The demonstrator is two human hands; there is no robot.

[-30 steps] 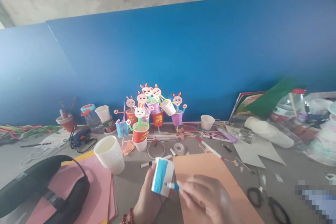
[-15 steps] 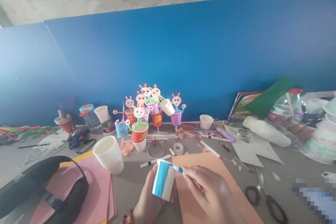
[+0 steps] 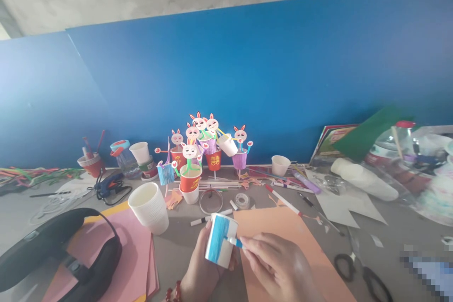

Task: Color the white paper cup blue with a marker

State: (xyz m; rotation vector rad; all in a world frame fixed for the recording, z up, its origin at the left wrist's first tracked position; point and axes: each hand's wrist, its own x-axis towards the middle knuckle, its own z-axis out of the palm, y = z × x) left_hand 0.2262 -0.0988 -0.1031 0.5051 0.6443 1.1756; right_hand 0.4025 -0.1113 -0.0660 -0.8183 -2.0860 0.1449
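Two bare hands are in use above the desk (image 3: pixel 180 250), both occupied. The left hand (image 3: pixel 203 264) has its fingers closed around a white paper cup (image 3: pixel 230 229), thumb along the cup's left side; a red bead bracelet (image 3: pixel 173 292) is worn at that wrist. The cup is held off the desk, slightly tilted, in front of the near left corner of an orange paper sheet (image 3: pixel 290 231). Its visible wall carries a broad blue band on the left, with white remaining to the right. The right hand (image 3: pixel 276 264) grips a blue-and-white marker (image 3: pixel 235 242) between thumb and fingers; the marker's tip is at the right edge of the band, though firm contact cannot be confirmed.

Left of the cup, well apart, stands a stack of white cups (image 3: pixel 148 207), beside pink paper (image 3: pixel 130 245) partly covered by a black curved object (image 3: pixel 46 245). Behind the hands are several rabbit-faced cup figures (image 3: pixel 190 152). A tape roll (image 3: pixel 242 201) lies beyond the cup. Black-handled scissors (image 3: pixel 344 266) lie to the right of the orange sheet
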